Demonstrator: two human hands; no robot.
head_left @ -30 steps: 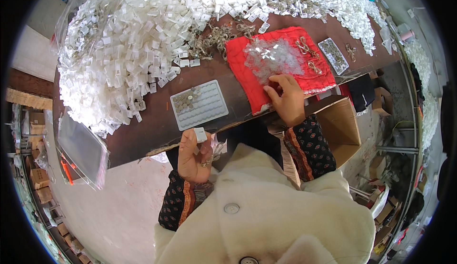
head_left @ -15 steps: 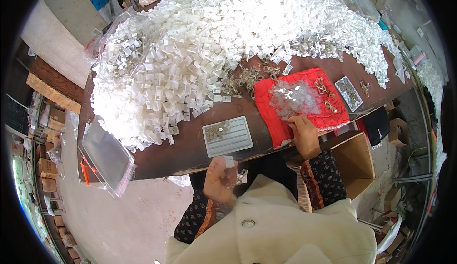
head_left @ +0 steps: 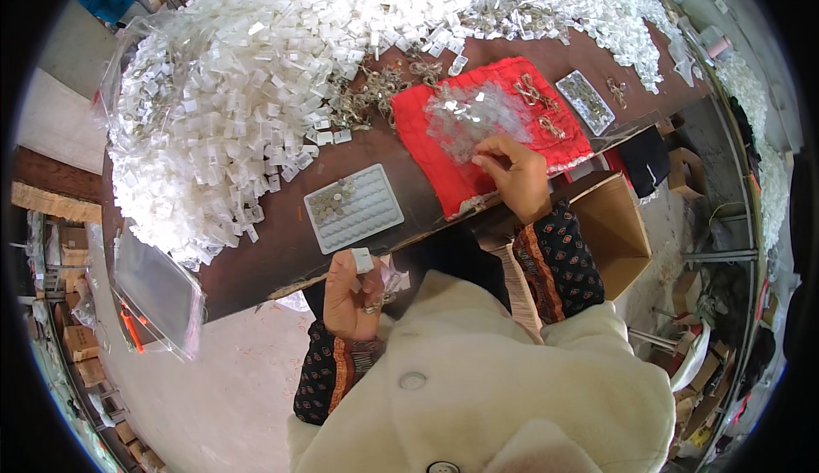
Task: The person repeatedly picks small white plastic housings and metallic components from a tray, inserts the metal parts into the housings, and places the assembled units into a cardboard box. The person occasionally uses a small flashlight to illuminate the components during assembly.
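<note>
My left hand [head_left: 350, 302] is closed in front of the table edge, holding a small white plastic box [head_left: 362, 260] upright between thumb and fingers. Several clear shiny pieces [head_left: 395, 278] show against its palm. Over a red cloth [head_left: 435, 174], my right hand [head_left: 518, 176] has thumb and forefinger together at the near edge of a heap of thin clear plastic pieces [head_left: 478, 115]; what is between the fingertips is too small to tell. Left of the cloth lies a white ribbed tray [head_left: 375, 196] with small round greyish discs [head_left: 331, 202] in its left part.
A large pile of small white and clear boxes [head_left: 230, 115] covers the table's far side. Tangled cords [head_left: 367, 93] lie beside the cloth. A small tray of metallic bits [head_left: 586, 102] sits rightward. Clear bags [head_left: 158, 277] overhang the left edge; a cardboard box [head_left: 610, 234] stands below.
The whole view has shifted, so the table and its contents appear farther left and higher. Both hands stay in nearly the same places relative to the tray and the cloth.
</note>
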